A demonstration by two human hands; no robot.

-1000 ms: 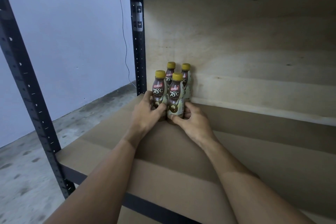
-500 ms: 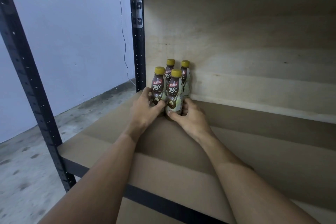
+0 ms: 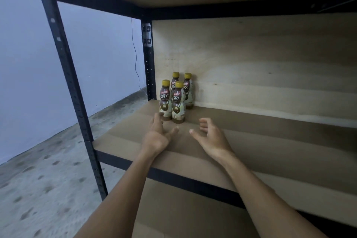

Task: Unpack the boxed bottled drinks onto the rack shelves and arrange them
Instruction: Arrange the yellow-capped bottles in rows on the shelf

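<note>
Early going: only four bottles (image 3: 176, 98) on the shelf (image 3: 260, 141).
Upright, tightly clustered in the back-left corner; left hand (image 3: 157, 135) and right hand (image 3: 210, 137) just in front, fingers loose, gripping nothing. No box in view; probably more to unpack.

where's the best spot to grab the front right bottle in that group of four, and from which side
Grip the front right bottle round its labelled middle, coming from the front and right with the right hand. It stands upright with those two sides open, while the other three bottles crowd its left and back.
</note>
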